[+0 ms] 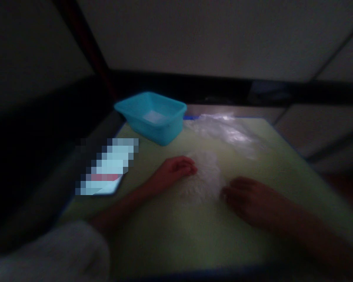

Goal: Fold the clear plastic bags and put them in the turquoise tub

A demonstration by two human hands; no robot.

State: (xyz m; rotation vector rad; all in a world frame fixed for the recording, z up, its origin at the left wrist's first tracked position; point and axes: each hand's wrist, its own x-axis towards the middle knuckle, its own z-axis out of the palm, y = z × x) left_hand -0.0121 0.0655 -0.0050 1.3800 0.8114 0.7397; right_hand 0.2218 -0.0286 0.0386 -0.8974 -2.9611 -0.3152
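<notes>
Taking the crumpled clear plastic (208,178), mid-worktop (153,239), as your clock centre, a bright-screened device (110,168) lies at nine o'clock, the turquoise tub (169,133) at eleven. Your left hand (181,166) curls at the plastic's ten o'clock; blur hides any pinch. Handling this film seems the step in hand; the next move likely calls for a sure grip. Your right hand (242,196), fingers bunched, nears its four o'clock edge, hold unclear

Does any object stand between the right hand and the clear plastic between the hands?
Nothing visible; the right hand is at the right edge of the clear plastic. Blur hides whether they touch.
</notes>
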